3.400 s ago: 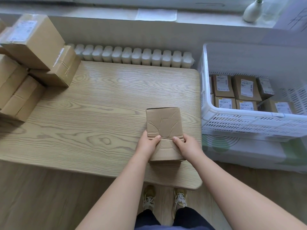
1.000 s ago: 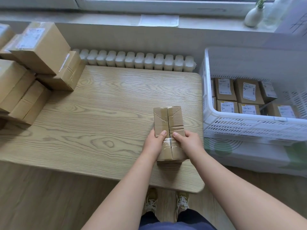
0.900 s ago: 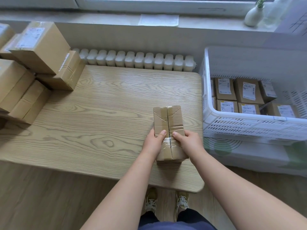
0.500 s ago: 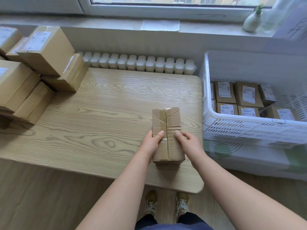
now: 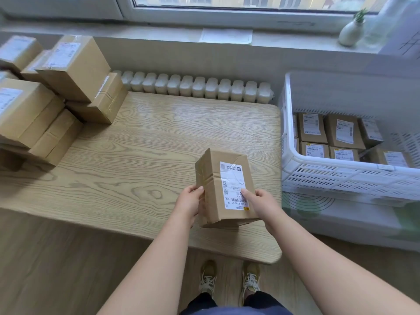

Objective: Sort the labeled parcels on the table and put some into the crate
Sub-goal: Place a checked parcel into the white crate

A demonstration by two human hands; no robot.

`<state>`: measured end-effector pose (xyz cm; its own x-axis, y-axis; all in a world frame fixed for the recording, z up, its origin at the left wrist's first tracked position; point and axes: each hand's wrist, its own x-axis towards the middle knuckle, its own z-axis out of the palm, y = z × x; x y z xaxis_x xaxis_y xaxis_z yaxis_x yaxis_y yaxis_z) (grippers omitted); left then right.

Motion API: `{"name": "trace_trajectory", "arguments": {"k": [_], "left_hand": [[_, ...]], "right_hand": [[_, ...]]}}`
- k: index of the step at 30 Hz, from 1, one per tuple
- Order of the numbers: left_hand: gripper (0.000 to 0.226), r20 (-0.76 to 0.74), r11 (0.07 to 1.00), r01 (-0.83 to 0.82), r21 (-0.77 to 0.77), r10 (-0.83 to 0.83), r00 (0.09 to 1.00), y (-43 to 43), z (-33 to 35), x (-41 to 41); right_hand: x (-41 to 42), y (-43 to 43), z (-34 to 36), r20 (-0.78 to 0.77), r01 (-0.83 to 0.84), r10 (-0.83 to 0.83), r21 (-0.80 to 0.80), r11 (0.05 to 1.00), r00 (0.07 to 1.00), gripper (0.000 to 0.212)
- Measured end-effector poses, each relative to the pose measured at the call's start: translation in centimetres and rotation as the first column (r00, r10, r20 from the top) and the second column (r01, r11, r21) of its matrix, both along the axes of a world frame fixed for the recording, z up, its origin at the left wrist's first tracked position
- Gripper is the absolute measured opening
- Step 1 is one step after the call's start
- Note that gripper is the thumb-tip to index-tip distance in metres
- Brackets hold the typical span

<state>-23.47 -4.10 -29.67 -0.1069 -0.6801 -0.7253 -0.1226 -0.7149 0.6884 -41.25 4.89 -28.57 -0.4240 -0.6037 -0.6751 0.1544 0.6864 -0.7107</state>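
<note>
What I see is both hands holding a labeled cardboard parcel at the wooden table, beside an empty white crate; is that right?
Not quite. The head view shows the white crate already holds several labeled parcels, so it is not empty. The rest stands: left hand and right hand hold a labeled cardboard parcel at the wooden table.

We hold a creased brown parcel over the table at 5 o'clock, tilted, its white label facing up. Our left hand grips its left side and our right hand its right. A pile of parcels sits at 9 to 10 o'clock. Beside the table at 3 o'clock, the white slatted crate holds packed parcels, labels up.
</note>
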Motion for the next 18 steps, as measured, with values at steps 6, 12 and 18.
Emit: {"name": "trace_trajectory", "arguments": {"k": [6, 12, 18], "left_hand": [[0.058, 0.177, 0.984, 0.176, -0.02, -0.169, 0.97, 0.2, 0.1, -3.1], [0.06, 0.096, 0.977, 0.212, -0.035, -0.208, 0.973, 0.7, -0.5, -4.1], [0.026, 0.165, 0.952, 0.282, -0.117, -0.262, 0.951, 1.1, -0.3, -3.8]], "right_hand": [[-0.5, 0.1, 0.3, -0.112, 0.032, -0.039, -0.062, 0.998, 0.993, 0.021], [-0.8, 0.2, -0.3, -0.198, 0.001, -0.001, -0.003, 1.0, 0.98, 0.023], [-0.5, 0.4, -0.2, -0.158, -0.067, 0.066, -0.004, 0.998, 0.985, 0.025]]}}
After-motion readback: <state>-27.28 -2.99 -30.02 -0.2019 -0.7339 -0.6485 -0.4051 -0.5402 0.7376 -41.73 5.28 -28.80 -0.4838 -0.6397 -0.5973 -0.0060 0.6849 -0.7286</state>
